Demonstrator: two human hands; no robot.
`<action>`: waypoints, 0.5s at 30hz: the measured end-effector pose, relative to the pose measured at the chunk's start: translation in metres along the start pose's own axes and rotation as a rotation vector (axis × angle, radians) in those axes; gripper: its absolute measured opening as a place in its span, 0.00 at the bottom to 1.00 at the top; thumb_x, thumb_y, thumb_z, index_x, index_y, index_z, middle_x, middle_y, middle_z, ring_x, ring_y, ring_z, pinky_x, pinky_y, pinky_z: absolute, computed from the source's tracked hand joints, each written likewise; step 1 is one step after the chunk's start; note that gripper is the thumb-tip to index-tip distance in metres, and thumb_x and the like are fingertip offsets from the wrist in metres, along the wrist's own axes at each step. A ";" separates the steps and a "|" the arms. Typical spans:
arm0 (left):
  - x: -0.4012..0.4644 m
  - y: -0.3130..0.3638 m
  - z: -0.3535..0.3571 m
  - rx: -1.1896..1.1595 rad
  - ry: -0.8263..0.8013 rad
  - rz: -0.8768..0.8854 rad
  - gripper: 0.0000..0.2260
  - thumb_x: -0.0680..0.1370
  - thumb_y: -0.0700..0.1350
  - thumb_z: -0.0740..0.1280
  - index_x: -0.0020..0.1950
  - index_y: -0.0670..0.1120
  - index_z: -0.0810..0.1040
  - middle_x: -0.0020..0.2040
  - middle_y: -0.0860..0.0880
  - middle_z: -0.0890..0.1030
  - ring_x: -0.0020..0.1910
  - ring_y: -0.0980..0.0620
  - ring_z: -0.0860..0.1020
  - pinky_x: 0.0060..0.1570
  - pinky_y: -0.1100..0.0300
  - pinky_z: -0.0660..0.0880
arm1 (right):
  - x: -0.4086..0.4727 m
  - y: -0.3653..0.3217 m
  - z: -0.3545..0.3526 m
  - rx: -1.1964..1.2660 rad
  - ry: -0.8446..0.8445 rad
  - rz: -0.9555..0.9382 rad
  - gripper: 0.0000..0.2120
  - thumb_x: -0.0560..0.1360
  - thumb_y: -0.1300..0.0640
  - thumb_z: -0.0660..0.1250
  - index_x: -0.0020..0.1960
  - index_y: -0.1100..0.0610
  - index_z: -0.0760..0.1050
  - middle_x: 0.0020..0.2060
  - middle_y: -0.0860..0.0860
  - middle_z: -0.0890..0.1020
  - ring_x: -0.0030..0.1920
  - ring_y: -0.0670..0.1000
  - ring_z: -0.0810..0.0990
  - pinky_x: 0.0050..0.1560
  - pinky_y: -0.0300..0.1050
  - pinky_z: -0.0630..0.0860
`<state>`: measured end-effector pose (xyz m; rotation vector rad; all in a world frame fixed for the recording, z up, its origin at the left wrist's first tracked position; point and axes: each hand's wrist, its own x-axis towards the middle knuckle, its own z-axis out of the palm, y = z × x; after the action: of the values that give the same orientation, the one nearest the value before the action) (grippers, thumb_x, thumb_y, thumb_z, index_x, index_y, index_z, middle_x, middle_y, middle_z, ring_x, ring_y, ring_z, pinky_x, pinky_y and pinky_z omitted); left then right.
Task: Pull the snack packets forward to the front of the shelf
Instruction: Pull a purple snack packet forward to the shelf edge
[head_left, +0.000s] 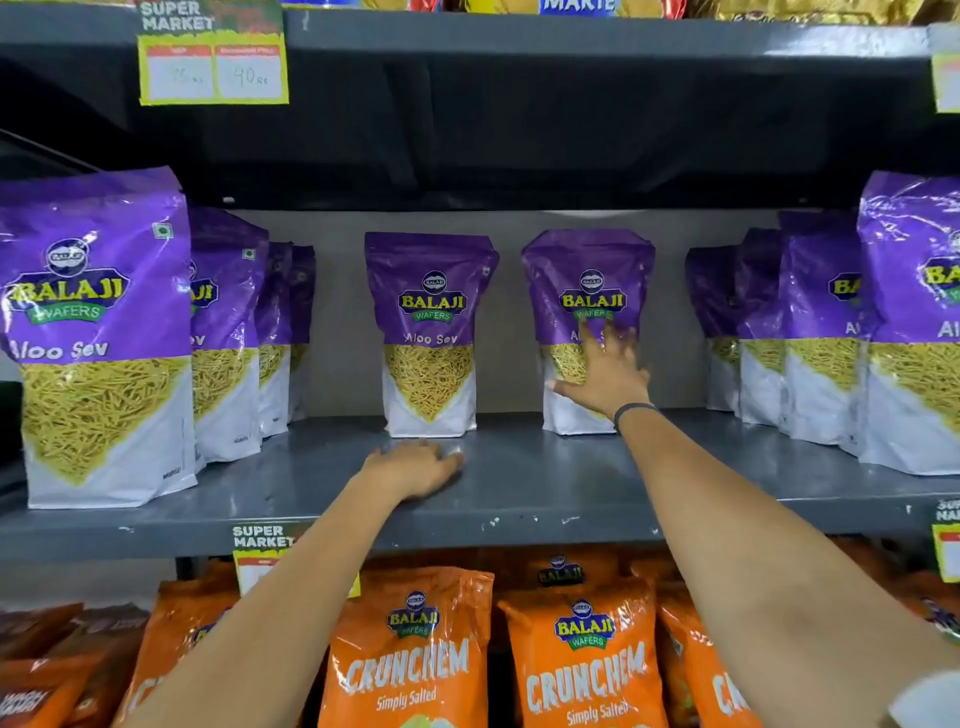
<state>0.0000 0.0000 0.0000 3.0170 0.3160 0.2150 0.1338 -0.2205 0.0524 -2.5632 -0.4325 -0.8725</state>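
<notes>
A person's two bare arms reach from the bottom of the frame into a grey shelf (545, 467) stocked w/ purple Aloo Sev packets. Right hand (605, 371), fingers spread wide, lies flat against the front of the right-centre packet (587, 291), which stands upright at the back of the shelf, centre-right of frame; a dark band (635, 412) circles that wrist. Left hand (415, 467) rests palm-down & open on the bare shelf, holding nothing, just in front of the left-centre packet (428, 332), also upright at the back. Far left, a front packet (98, 338) stands at the shelf's front edge w/ others lined up behind it; far right, another row (821, 332) runs back from the edge likewise. Below, lower part of frame, orange Crunchem bags (587, 665) fill the next shelf. Upper left, a price tag (213, 57) hangs from the shelf above; its figures are too blurred to read for sure.
</notes>
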 end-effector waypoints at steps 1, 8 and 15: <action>0.000 -0.001 0.000 0.005 0.000 0.001 0.29 0.80 0.62 0.46 0.76 0.50 0.65 0.79 0.44 0.62 0.76 0.42 0.63 0.73 0.45 0.60 | 0.001 0.001 0.003 0.004 -0.015 0.023 0.49 0.67 0.33 0.68 0.77 0.47 0.45 0.78 0.55 0.47 0.76 0.65 0.45 0.66 0.75 0.58; 0.007 -0.001 0.002 0.028 -0.010 -0.001 0.28 0.80 0.61 0.46 0.75 0.50 0.66 0.78 0.46 0.64 0.76 0.44 0.63 0.73 0.45 0.59 | 0.008 0.005 0.022 0.022 0.014 0.117 0.57 0.62 0.30 0.71 0.76 0.43 0.38 0.75 0.59 0.32 0.74 0.72 0.43 0.61 0.79 0.63; 0.005 0.001 0.001 0.016 0.001 -0.013 0.27 0.80 0.60 0.47 0.74 0.50 0.68 0.77 0.46 0.66 0.75 0.44 0.65 0.72 0.45 0.60 | 0.012 0.010 0.028 -0.016 0.045 0.109 0.59 0.63 0.38 0.75 0.77 0.49 0.36 0.74 0.68 0.34 0.74 0.71 0.50 0.69 0.59 0.63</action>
<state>0.0054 0.0000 -0.0007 3.0299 0.3389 0.2136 0.1613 -0.2142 0.0375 -2.5494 -0.2707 -0.8961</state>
